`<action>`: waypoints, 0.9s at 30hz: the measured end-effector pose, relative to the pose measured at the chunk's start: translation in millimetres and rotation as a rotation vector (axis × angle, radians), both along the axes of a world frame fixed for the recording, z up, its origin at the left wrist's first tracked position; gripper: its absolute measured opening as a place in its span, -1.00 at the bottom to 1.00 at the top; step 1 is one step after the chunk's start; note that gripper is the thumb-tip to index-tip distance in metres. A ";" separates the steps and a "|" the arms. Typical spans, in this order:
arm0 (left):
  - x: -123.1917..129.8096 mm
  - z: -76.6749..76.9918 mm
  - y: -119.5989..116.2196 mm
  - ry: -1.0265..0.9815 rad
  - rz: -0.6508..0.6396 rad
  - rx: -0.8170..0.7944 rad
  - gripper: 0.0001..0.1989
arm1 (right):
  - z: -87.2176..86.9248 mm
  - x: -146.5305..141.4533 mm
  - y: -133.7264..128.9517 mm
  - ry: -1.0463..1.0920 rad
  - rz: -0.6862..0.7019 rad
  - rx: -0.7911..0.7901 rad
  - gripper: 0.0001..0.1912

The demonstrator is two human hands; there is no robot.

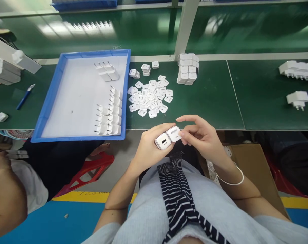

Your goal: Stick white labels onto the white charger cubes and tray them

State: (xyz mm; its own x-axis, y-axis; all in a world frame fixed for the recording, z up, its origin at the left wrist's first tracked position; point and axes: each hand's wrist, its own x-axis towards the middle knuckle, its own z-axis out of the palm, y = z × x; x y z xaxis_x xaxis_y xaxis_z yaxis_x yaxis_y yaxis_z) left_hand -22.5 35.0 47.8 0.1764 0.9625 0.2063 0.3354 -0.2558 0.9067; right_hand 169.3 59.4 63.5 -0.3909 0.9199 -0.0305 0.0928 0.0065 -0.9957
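My left hand is closed around two white chargers, held side by side with their end faces up. One face shows port openings; the other carries a printed white cover. The thumb and a finger of my right hand are at the right edge of that cover, its index finger stretched out above. Whether they pinch the cover or only touch it, I cannot tell. Beyond my hands lies a loose pile of white covers on the green table.
A blue-rimmed tray with rows of white plugs stands left. Stacked chargers are at the back, more plugs far right. A blue knife lies left. A co-worker's arm shows at the left edge.
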 end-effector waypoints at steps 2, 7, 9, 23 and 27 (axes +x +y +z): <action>-0.2 -0.1 0.2 0.007 -0.001 0.007 -0.60 | 0.7 -0.3 0.4 0.021 -0.003 -0.031 -0.79; -0.9 0.0 0.5 0.021 -0.010 0.023 -0.60 | -0.3 -1.0 1.6 0.035 0.000 -0.071 -0.80; -1.0 0.2 0.2 0.024 -0.006 0.024 -0.61 | -1.3 -1.4 2.0 0.045 -0.001 -0.080 -0.77; 3.4 3.1 -1.3 -0.016 -0.044 0.029 -0.59 | 16.9 7.5 -5.8 0.145 -0.025 -0.207 -0.81; 4.1 4.7 -3.1 -0.029 -0.062 0.046 -0.56 | 17.3 12.7 -8.6 0.165 -0.032 -0.203 -0.81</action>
